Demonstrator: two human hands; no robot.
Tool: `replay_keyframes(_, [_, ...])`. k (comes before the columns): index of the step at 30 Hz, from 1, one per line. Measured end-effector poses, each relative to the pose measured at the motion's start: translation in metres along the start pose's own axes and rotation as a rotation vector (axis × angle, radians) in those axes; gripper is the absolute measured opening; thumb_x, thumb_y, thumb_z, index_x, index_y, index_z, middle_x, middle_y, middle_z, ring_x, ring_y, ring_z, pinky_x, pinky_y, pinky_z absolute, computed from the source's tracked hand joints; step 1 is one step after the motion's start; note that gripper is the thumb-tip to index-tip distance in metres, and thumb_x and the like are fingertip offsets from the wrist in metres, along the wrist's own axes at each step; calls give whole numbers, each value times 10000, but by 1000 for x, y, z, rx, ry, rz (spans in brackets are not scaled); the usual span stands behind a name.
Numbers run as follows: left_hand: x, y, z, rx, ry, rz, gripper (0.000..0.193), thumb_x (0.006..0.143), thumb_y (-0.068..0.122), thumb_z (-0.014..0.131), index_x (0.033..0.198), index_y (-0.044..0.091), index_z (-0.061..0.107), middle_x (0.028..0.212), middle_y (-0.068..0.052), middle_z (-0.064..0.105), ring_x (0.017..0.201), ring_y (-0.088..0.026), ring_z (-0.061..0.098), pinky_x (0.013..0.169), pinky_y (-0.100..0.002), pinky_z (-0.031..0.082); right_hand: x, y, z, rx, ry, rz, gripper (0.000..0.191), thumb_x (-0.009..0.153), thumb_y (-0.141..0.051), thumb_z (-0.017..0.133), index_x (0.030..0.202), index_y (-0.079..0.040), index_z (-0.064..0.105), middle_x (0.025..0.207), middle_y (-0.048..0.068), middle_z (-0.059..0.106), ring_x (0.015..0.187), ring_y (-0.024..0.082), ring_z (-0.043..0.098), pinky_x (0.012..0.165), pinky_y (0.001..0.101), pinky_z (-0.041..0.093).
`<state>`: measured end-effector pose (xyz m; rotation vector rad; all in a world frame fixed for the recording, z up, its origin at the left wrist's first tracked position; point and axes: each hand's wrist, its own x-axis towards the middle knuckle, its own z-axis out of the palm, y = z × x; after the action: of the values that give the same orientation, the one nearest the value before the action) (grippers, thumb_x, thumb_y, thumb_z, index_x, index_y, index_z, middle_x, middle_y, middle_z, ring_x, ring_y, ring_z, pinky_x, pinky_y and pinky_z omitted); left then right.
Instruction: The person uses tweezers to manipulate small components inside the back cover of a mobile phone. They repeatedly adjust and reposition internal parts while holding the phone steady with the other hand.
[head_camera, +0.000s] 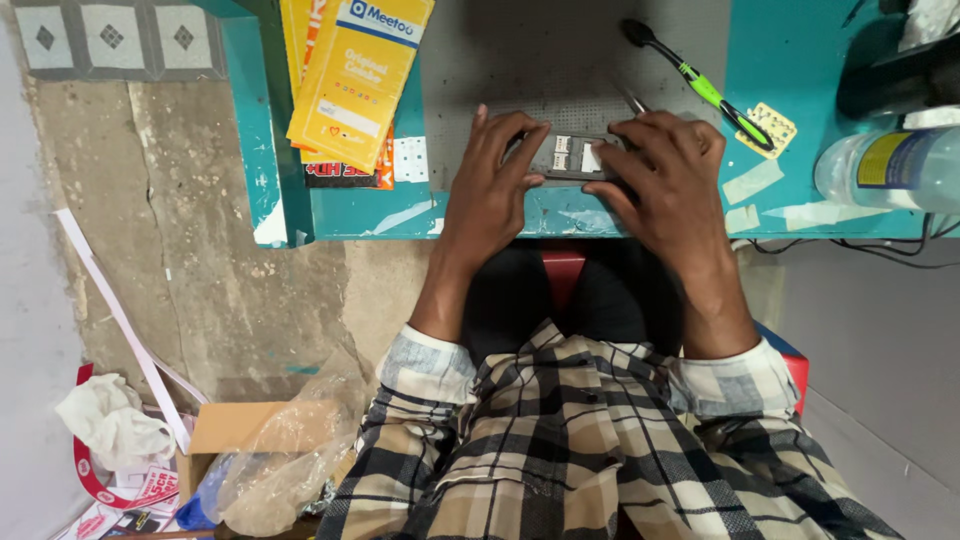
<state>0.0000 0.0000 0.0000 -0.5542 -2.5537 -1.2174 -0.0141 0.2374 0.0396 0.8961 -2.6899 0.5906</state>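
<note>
A small dark opened phone, its inner parts showing, lies on a grey work mat near the front edge of a teal table. My left hand grips its left end with fingers curled over the top. My right hand holds the right end and pinches thin metal tweezers against it. Both wrists rest at the table's edge.
A green-and-black brush lies on the mat at the right, beside a small yellow card. Yellow flat packets sit at the left. A clear plastic bottle lies at the far right. Boxes and plastic bags clutter the floor.
</note>
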Motion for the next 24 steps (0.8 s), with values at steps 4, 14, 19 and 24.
replay_keyframes(4, [10, 52, 9, -35, 16, 14, 601, 890, -72, 721, 1448, 81, 553, 1403, -107, 533, 1349, -313, 576, 1318, -562, 286, -21, 8, -45, 24, 17, -10, 412, 929, -312, 869, 1266, -109, 746, 1357, 71, 646, 1301, 278, 567, 1049, 465, 362])
replay_keyframes(14, [-18, 75, -19, -521, 64, -101, 544, 1000, -22, 660, 1512, 76, 503, 1539, -98, 482, 1460, -268, 541, 1197, -360, 527, -31, -29, -52, 1, 227, -48, 413, 869, -349, 938, 1187, -146, 769, 1284, 34, 664, 1170, 253, 599, 1001, 454, 334])
replay_keyframes(19, [-41, 84, -45, -1152, 106, -396, 663, 1036, 73, 686, 1602, 30, 345, 1359, -196, 671, 1220, -195, 645, 1019, -293, 563, -20, -103, -53, 50, 340, 102, 478, 853, -321, 1002, 1178, -75, 752, 1232, 59, 672, 1003, 235, 610, 939, 417, 385])
replay_keyframes(24, [-83, 67, -69, -1125, -5, -396, 450, 1101, 58, 630, 1505, -80, 488, 1390, -215, 662, 1287, -203, 641, 1092, -319, 544, -21, -177, -37, 266, 342, 174, 487, 893, -120, 956, 1274, -35, 665, 1252, 134, 602, 1120, 251, 633, 913, 378, 535])
